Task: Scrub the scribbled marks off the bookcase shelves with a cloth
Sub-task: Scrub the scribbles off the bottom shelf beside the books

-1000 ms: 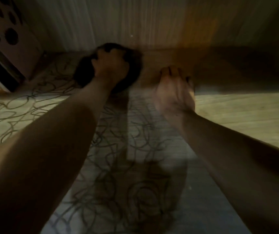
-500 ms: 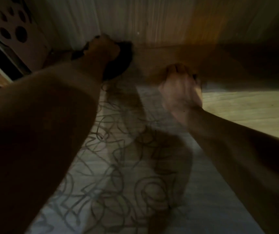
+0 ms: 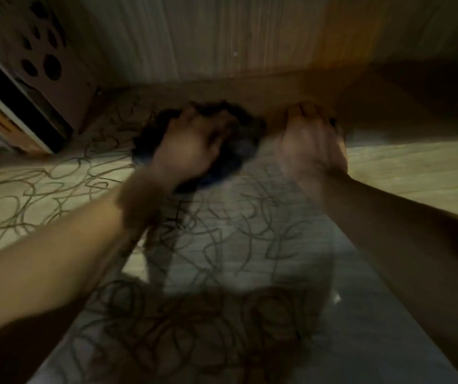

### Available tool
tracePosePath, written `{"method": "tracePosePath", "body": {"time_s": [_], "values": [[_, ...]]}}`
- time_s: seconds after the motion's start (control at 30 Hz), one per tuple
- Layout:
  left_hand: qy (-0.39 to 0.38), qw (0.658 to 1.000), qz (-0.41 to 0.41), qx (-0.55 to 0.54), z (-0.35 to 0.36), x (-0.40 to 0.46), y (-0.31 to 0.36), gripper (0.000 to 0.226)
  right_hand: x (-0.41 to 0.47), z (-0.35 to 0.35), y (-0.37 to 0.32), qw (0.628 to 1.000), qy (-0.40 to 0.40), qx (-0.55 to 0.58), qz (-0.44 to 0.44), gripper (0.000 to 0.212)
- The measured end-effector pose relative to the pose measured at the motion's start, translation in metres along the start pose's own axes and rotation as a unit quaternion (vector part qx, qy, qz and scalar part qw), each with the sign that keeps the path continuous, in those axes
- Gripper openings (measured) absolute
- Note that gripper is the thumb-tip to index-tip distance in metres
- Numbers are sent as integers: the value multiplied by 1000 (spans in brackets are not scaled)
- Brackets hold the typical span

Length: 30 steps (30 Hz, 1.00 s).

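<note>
Looping dark scribbled marks (image 3: 222,245) cover the left and middle of the light wooden shelf (image 3: 416,173). My left hand (image 3: 191,145) grips a dark cloth (image 3: 238,151) bunched under its curled fingers and presses it on the shelf near the back panel. My right hand (image 3: 311,139) lies flat on the shelf just right of the cloth, fingers pointing at the back wall. Both hands are motion-blurred. Most of the cloth is hidden under my left hand.
Books and a brown box with round black dots (image 3: 42,59) stand at the left end of the shelf. The back panel (image 3: 208,45) rises right behind the hands. The right part of the shelf shows no marks and lies in shadow at the back.
My left hand has pulled the cloth from the far left corner back toward the middle, close beside my right hand. The right hand has stayed planted.
</note>
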<state>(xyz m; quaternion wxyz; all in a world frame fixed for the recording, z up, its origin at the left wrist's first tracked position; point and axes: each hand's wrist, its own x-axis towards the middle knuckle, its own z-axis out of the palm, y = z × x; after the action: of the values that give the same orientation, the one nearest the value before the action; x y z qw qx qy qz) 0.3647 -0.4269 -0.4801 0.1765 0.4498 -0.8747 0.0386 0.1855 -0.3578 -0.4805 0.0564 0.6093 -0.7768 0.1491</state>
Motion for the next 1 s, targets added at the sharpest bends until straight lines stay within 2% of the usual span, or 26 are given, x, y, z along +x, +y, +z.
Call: {"method": "tracePosePath", "body": {"time_s": [0.03, 0.07, 0.1, 0.13, 0.17, 0.23, 0.27, 0.3, 0.33, 0.4, 0.47, 0.5, 0.57, 0.63, 0.67, 0.7, 0.73, 0.77, 0.83, 0.87, 0.9, 0.93, 1.0], "values": [[39, 998, -52, -12, 3, 10, -16, 38, 0, 0, -1, 1000, 0, 1, 4, 36], [45, 991, -118, 41, 4, 23, -37, 38, -1, 0, -4, 1000, 0, 6, 4, 35], [44, 982, -185, 14, 2, 41, -52, 40, -1, -1, -5, 1000, 7, 7, 4, 34], [11, 969, -243, 29, 1, 54, -57, 42, 0, -1, -5, 1000, 7, 6, 3, 34], [-5, 967, -254, 16, 6, 57, -50, 43, 1, 0, -2, 1000, 4, 0, 2, 34], [-36, 987, -153, -15, 4, 22, -1, 40, 1, 3, 0, 1000, -15, -26, -10, 36], [12, 994, -98, -45, 7, -8, 18, 39, 1, 3, 2, 999, -20, -39, -16, 37], [23, 996, -74, -51, 0, -24, 25, 39, 2, 3, 1, 999, -18, -42, -16, 37], [21, 997, -71, -37, -1, -26, 19, 39, 2, 1, 2, 999, -16, -42, -11, 36], [-3, 989, -149, 12, 2, 1, -11, 40, 0, 1, -2, 999, -18, -37, -5, 33], [-16, 970, -243, -16, 0, 40, -32, 39, 2, 4, -1, 1000, -18, -23, 6, 32], [-22, 964, -263, -29, -2, 46, -30, 40, 2, 3, 0, 1000, -19, -16, 4, 33], [-44, 978, -201, -41, -1, 19, -3, 41, 0, 4, 0, 999, -19, -27, 13, 34], [6, 992, -107, -67, -9, -44, 37, 37, 4, 2, 0, 999, -20, -31, 22, 32], [35, 991, -77, -103, -18, -74, 50, 35, 4, 4, 1, 999, -34, 4, -8, 28], [32, 992, -64, -104, -22, -84, 50, 34, 2, 0, -2, 992, -70, 79, -66, 22], [16, 995, -72, -72, -23, -79, 41, 35, -5, -5, -7, 970, -125, 168, -123, 15], [-2, 993, -108, -40, -17, -63, 31, 37, -3, -3, -5, 955, -108, 234, -144, 16], [-34, 980, -195, -2, -9, -17, 9, 44, -9, -4, 1, 984, -21, 172, -42, 16], [-52, 973, -226, -8, -10, 0, 11, 45, -12, -4, 5, 996, 17, 88, 28, 27], [-66, 971, -229, -19, -10, 6, 23, 46, -17, -6, 7, 996, 40, 50, 69, 33], [-83, 974, -208, -25, -9, -3, 41, 46, -26, -13, 7, 994, 50, 55, 82, 38], [-74, 990, -111, -55, -15, -52, 88, 44, -38, -23, 18, 994, 19, 101, 34, 40]]}}
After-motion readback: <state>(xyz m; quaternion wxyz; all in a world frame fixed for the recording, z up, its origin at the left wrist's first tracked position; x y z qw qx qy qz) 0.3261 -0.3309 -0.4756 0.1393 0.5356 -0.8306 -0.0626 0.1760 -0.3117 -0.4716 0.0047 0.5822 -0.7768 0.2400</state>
